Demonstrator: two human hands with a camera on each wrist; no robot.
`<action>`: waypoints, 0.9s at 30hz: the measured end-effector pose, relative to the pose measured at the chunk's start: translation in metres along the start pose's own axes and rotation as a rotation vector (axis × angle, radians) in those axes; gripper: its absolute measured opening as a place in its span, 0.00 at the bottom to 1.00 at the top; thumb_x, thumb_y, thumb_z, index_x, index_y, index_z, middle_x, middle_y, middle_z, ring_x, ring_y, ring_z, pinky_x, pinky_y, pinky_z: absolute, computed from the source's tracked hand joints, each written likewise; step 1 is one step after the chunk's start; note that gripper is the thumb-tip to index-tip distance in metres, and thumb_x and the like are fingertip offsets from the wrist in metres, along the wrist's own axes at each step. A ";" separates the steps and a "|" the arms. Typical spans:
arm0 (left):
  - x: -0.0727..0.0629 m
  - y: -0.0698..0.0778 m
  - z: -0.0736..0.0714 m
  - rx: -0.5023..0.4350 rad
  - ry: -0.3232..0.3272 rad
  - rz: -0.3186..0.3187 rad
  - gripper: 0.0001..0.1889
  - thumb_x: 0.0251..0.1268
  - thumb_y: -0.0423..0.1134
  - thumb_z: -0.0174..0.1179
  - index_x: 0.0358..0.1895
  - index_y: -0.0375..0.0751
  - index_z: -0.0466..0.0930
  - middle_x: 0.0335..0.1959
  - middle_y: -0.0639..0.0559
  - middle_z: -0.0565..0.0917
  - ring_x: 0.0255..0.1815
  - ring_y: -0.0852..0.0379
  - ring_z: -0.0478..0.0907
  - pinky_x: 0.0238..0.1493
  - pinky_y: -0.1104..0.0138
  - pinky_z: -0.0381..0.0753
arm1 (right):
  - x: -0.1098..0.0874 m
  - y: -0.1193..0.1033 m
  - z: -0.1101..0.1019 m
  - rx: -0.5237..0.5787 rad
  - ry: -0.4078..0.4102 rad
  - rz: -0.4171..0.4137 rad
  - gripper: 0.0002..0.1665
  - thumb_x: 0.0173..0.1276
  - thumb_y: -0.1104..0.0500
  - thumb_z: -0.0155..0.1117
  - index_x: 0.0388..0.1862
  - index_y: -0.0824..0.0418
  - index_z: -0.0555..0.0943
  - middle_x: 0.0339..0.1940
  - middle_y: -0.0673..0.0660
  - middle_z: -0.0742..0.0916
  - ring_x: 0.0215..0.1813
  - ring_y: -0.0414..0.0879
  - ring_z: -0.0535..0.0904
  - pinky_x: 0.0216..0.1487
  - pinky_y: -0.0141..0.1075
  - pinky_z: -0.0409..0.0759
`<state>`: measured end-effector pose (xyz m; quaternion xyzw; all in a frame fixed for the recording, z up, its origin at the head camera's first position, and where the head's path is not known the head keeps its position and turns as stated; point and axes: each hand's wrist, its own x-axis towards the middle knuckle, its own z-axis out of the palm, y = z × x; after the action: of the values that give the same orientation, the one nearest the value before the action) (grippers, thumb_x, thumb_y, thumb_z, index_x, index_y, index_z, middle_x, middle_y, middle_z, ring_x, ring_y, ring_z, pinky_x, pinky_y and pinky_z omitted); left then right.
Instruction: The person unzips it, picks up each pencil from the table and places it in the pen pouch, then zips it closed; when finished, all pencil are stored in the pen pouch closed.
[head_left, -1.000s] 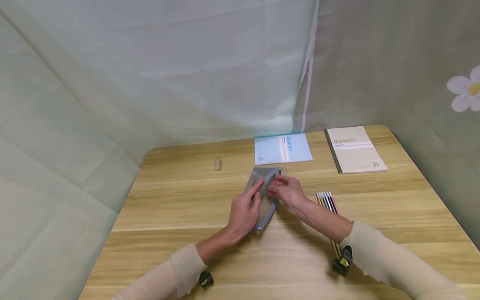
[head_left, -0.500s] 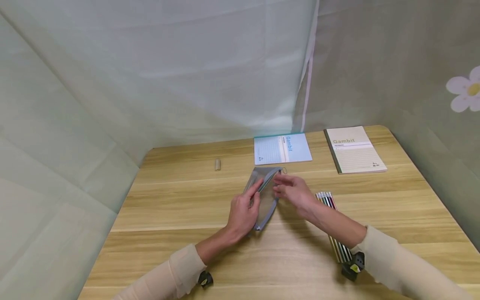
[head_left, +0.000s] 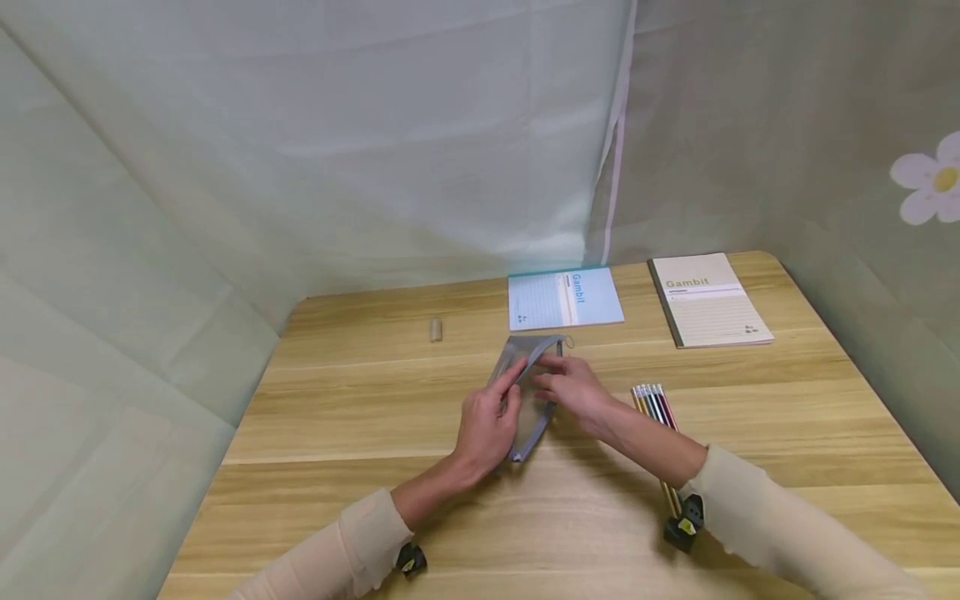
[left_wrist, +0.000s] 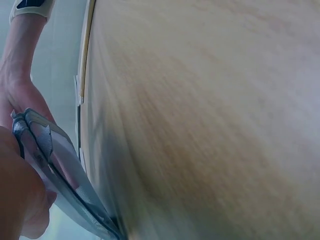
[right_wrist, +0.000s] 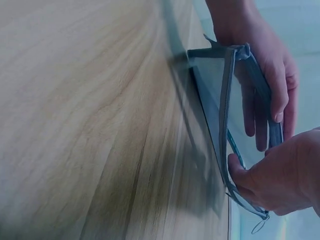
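Observation:
A see-through grey zip pouch [head_left: 525,412] stands with its mouth spread, mid-table in the head view. My left hand [head_left: 487,425] grips its left side, the zip edge between thumb and fingers, as the right wrist view shows at that edge [right_wrist: 270,110]. My right hand [head_left: 573,390] has bent fingertips inside the mouth near the ring end. A thin teal strip [right_wrist: 233,142] shows beside those fingers in the right wrist view; whether they pinch it or the pouch is unclear. Several striped pencils [head_left: 654,404] lie side by side, partly hidden under my right forearm.
Behind the pouch lies a blue notebook [head_left: 566,298], and a cream notebook [head_left: 708,300] lies farther right. A small beige block [head_left: 436,329] rests at the left on the wooden table [head_left: 337,425]. Fabric hangs along the table's back and sides.
My right hand drew back to the right half a second ago and is now back left, with its fingertips deeper in the mouth. The left hand and the pouch have hardly shifted.

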<state>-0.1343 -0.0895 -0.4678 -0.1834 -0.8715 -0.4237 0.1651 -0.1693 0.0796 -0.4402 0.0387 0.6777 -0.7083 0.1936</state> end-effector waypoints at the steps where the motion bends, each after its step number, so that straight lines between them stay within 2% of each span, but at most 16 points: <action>1: 0.000 0.000 0.000 0.005 -0.001 0.000 0.23 0.75 0.28 0.57 0.70 0.41 0.82 0.13 0.66 0.61 0.13 0.73 0.55 0.15 0.73 0.60 | 0.001 0.000 0.001 -0.007 -0.008 0.002 0.31 0.77 0.72 0.54 0.77 0.77 0.67 0.80 0.73 0.69 0.73 0.66 0.74 0.68 0.49 0.79; 5: 0.000 -0.001 -0.001 0.004 -0.013 -0.010 0.23 0.76 0.28 0.56 0.70 0.41 0.82 0.13 0.66 0.62 0.13 0.73 0.55 0.15 0.73 0.60 | 0.003 -0.001 0.003 -0.033 -0.029 -0.002 0.31 0.77 0.72 0.53 0.77 0.77 0.67 0.80 0.73 0.69 0.71 0.67 0.76 0.70 0.50 0.77; 10: 0.001 -0.001 -0.002 -0.018 0.000 -0.009 0.23 0.76 0.27 0.57 0.70 0.39 0.82 0.14 0.64 0.62 0.14 0.73 0.55 0.15 0.73 0.60 | 0.002 0.001 0.003 -0.039 0.042 -0.036 0.31 0.76 0.73 0.52 0.77 0.75 0.69 0.77 0.74 0.73 0.71 0.67 0.76 0.73 0.53 0.73; 13: 0.001 0.000 -0.002 -0.025 0.005 -0.007 0.23 0.75 0.27 0.58 0.70 0.39 0.82 0.14 0.64 0.62 0.14 0.72 0.56 0.16 0.73 0.60 | 0.002 0.001 0.004 -0.024 0.081 -0.063 0.31 0.76 0.75 0.50 0.77 0.75 0.69 0.74 0.74 0.76 0.72 0.66 0.75 0.72 0.53 0.74; 19: 0.002 -0.001 -0.001 -0.022 0.010 -0.001 0.23 0.75 0.26 0.58 0.70 0.40 0.82 0.14 0.65 0.62 0.14 0.72 0.57 0.16 0.73 0.61 | 0.006 0.002 0.007 -0.013 0.027 -0.095 0.30 0.78 0.75 0.47 0.79 0.75 0.66 0.75 0.73 0.76 0.76 0.64 0.72 0.72 0.51 0.74; 23: 0.002 -0.001 0.000 -0.025 0.007 -0.006 0.23 0.75 0.26 0.58 0.70 0.40 0.82 0.14 0.63 0.63 0.14 0.73 0.56 0.15 0.73 0.61 | 0.004 0.002 0.005 0.054 0.032 -0.072 0.29 0.79 0.75 0.47 0.78 0.77 0.66 0.73 0.75 0.76 0.75 0.65 0.72 0.73 0.50 0.74; 27: 0.003 -0.001 -0.001 -0.045 0.003 -0.024 0.22 0.77 0.27 0.56 0.71 0.38 0.81 0.16 0.56 0.70 0.13 0.72 0.57 0.14 0.72 0.62 | -0.007 -0.002 -0.005 0.114 0.069 -0.086 0.28 0.79 0.76 0.47 0.76 0.77 0.68 0.73 0.75 0.77 0.75 0.64 0.73 0.71 0.44 0.76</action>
<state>-0.1374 -0.0907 -0.4665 -0.1760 -0.8637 -0.4455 0.1569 -0.1645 0.0866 -0.4360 0.0450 0.6434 -0.7518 0.1372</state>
